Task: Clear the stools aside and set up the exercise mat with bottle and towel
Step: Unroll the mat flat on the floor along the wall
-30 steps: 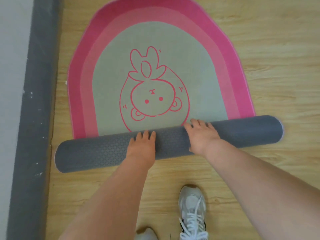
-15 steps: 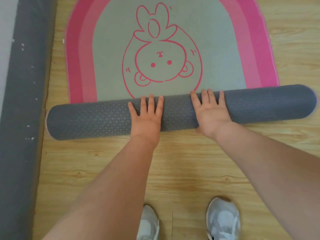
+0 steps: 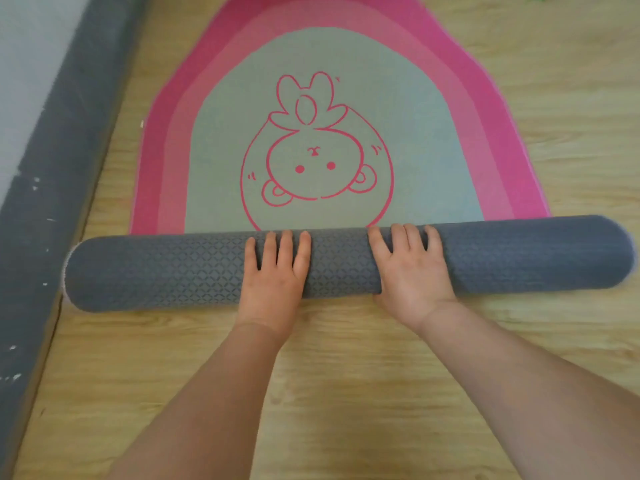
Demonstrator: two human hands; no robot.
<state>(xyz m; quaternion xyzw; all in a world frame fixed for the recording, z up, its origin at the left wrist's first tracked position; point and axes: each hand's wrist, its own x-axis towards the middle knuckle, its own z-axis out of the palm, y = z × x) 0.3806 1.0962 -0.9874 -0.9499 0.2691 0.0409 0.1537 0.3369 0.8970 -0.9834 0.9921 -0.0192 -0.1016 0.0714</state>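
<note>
The exercise mat [image 3: 332, 57] lies partly unrolled on the wooden floor, pink-bordered with a grey-green middle and a pink rabbit drawing. Its rolled part [image 3: 166, 271] is a grey patterned tube lying across the view just below the rabbit. My left hand [image 3: 273, 275] rests on the middle of the roll, fingers draped over the top and palm against the near side. My right hand [image 3: 408, 271] cups the roll the same way a little to the right. No bottle, towel or stool is in view.
A dark grey skirting strip [image 3: 52, 188] and a pale wall [image 3: 31, 57] run along the left, close to the roll's left end. Wooden floor [image 3: 346, 393] extends toward me and to the right of the mat.
My fingers have slid further over the top of the roll. The roll stays just below the rabbit drawing. My shoes have dropped out of view as the camera shifted.
</note>
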